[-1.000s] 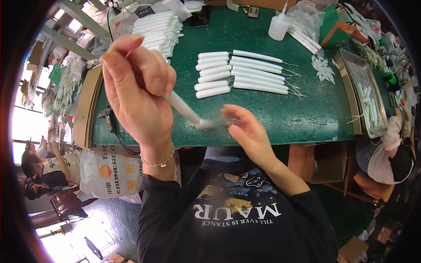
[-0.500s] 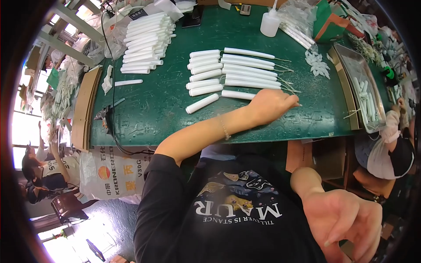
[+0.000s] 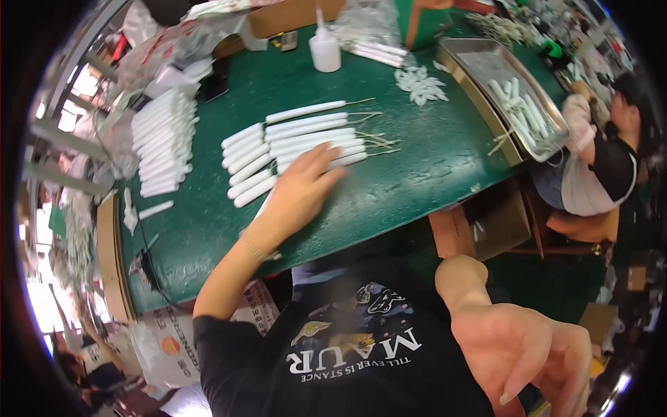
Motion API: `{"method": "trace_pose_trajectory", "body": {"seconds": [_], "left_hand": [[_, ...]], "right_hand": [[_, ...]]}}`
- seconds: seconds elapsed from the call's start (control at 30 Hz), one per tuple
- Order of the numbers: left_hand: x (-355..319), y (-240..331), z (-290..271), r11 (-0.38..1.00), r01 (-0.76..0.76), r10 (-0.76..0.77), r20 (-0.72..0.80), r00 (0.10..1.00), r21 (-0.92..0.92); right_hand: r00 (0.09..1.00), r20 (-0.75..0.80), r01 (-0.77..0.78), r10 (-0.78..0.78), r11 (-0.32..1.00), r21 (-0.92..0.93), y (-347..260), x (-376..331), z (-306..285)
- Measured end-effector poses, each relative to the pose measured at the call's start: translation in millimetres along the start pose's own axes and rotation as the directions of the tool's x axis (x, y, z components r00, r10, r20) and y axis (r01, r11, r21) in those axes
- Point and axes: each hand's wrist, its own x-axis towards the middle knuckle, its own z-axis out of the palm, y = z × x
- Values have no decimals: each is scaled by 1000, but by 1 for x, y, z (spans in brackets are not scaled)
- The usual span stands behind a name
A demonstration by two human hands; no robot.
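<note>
Several long white taper candles (image 3: 306,109) with pale string wicks lie side by side in a row on the green table. Left of them, end to end, is a row of shorter, thicker white cylinders (image 3: 242,136). My left hand (image 3: 299,191) lies over the near end of the rows, palm down with its fingers spread across the lowest candles. It hides part of them and of one nearby white piece. Low at the right, away from the table, my right hand (image 3: 521,347) is palm up, fingers loosely bent and apart, with nothing visible in it.
A pile of white tubes (image 3: 163,142) lies at the left. A white squeeze bottle (image 3: 325,52) stands at the back near white petal-like pieces (image 3: 420,85). At the right are a metal tray (image 3: 479,52) and a seated person (image 3: 590,153). A cable hangs at the left.
My left hand has moved back from the wick ends and spread over the near candles. My view has turned and shifted right. The right hand keeps nearly the same pose.
</note>
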Motion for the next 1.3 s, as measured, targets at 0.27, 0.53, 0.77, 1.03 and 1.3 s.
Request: {"method": "trace_pose_trajectory", "body": {"seconds": [0.27,0.53,0.77,1.03,1.3], "left_hand": [[-36,-9,-33,957,36,-107,236,966,289],[-34,-19,-30,950,1,-68,202,977,313],[-43,22,-40,994,76,-90,178,980,84],[-91,58,-24,935,309,-309,27,951,-176],[-94,54,-17,905,363,-401,-161,902,-220]], "right_hand": [[997,-31,61,-68,980,-191,-14,5,1],[990,139,17,20,966,-256,-23,11,-10],[958,-85,-67,273,-77,-995,-13,28,-100],[224,-612,319,759,-650,-689,-16,17,-394],[100,-813,447,573,-756,-478,-16,2,-388]]}}
